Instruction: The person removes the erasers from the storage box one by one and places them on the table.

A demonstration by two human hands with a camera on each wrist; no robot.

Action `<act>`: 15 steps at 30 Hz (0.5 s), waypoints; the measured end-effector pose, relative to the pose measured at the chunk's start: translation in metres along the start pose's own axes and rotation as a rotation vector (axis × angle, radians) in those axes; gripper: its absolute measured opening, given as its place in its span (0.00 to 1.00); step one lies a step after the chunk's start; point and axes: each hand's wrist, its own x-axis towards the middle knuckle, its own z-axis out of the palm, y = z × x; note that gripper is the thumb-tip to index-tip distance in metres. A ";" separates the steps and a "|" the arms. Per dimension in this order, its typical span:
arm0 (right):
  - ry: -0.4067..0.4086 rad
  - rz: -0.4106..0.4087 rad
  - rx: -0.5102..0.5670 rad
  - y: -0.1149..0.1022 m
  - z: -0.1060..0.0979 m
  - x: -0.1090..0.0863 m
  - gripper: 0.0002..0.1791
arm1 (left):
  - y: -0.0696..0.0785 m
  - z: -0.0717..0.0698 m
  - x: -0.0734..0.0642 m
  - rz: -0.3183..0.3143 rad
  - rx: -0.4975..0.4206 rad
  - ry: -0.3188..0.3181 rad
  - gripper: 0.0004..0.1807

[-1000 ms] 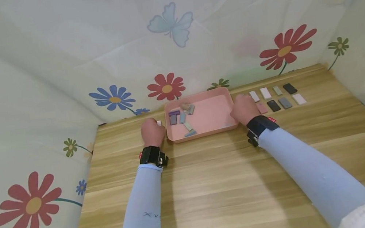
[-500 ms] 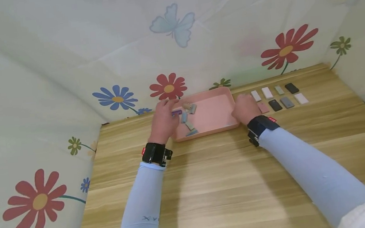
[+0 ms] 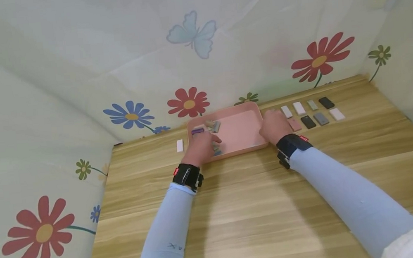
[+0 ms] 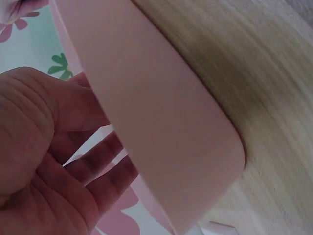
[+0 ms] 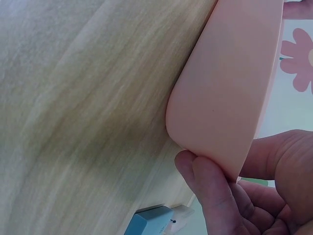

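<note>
A shallow pink tray (image 3: 241,127) sits on the table, holding several small rectangular pieces on its left side. Among them are a purple piece (image 3: 198,130) and a beige piece (image 3: 209,123). My left hand (image 3: 202,146) reaches over the tray's near wall above these pieces. In the left wrist view its fingers spread loosely, with the tips hidden behind the pink wall. At the tray's near right corner, my right hand (image 3: 275,127) grips the wall between thumb and fingers, clearest in the right wrist view. A white block (image 3: 180,145) lies just left of the tray.
To the right of the tray, several small flat blocks lie in two rows, including a black block (image 3: 326,102), a pink block (image 3: 294,124) and a grey block (image 3: 321,118). A flower-printed curtain (image 3: 223,73) stands close behind the wooden table (image 3: 251,207).
My left hand has left the white block beside the tray and moved right, in over the pieces in the tray. My right hand has kept its grip on the tray's corner.
</note>
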 end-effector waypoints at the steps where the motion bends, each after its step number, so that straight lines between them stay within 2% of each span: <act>1: 0.000 0.003 0.004 0.000 0.000 -0.001 0.09 | 0.001 0.001 0.000 -0.005 -0.002 -0.011 0.17; 5: -0.013 0.005 0.015 0.001 0.003 -0.003 0.09 | 0.004 0.005 -0.003 -0.024 -0.011 -0.034 0.17; 15: 0.013 0.012 0.037 0.000 -0.001 -0.001 0.08 | 0.002 0.005 -0.001 -0.019 -0.003 0.004 0.15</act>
